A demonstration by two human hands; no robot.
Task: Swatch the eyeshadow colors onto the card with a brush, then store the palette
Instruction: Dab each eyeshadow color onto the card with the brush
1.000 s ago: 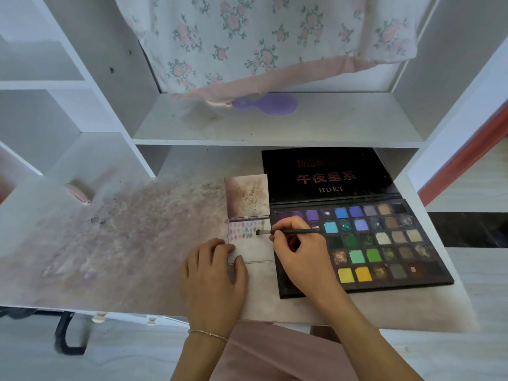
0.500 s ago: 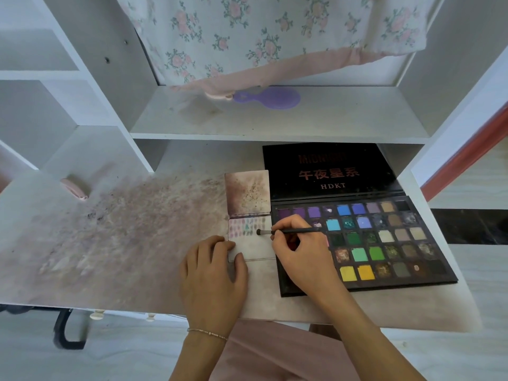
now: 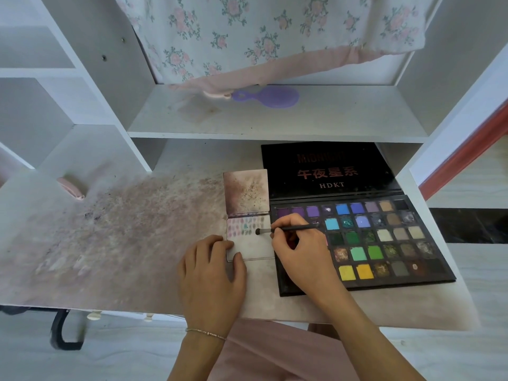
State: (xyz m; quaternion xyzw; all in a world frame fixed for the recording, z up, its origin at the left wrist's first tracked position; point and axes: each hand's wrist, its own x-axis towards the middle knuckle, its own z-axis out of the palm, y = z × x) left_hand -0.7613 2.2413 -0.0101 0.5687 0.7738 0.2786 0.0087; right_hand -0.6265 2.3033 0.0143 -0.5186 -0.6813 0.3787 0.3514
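Black and full of bright colour squares, the palette [image 3: 357, 237] lies open on the desk [image 3: 110, 243] just beside the card [image 3: 248, 242], so the paint is close to reach. Our left hand [image 3: 211, 273] lies flat with fingers on the card's edge to keep it from sliding. Our right hand [image 3: 299, 248] pinches the brush [image 3: 286, 229] like a pencil, its tip on the card by the little swatches.

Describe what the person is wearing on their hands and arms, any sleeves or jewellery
Both forearms are bare, with no sleeves in view and no gloves. The left hand has a thin beaded bracelet around its wrist. The right hand and its wrist show no jewellery. No rings are visible on either hand.
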